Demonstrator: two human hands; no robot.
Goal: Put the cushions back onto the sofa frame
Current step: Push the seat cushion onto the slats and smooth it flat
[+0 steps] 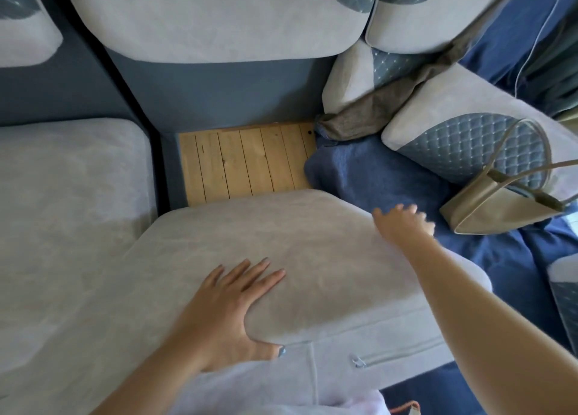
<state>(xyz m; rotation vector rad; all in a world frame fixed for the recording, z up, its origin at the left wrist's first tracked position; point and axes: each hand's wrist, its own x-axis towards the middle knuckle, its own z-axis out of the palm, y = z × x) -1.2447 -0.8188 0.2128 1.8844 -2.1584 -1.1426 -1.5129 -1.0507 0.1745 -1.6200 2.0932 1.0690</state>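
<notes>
A large grey seat cushion (297, 249) lies partly on the sofa frame, covering the near part of the bare wooden slats (247, 161). My left hand (231, 308) presses flat on the cushion's near edge, fingers spread and thumb over the front seam. My right hand (403, 224) is at the cushion's right edge, blurred, its fingers over the side beside a blue blanket (375, 177). Another seat cushion (68, 208) lies in place on the left. A grey back cushion (212, 23) stands against the blue backrest (225, 95).
A beige handbag (497, 202) leans on a quilted blue-and-grey cushion (469, 127) at the right. A grey-brown cloth (369, 111) lies bunched in the corner by more cushions (416, 11). The blue blanket spreads over the right side.
</notes>
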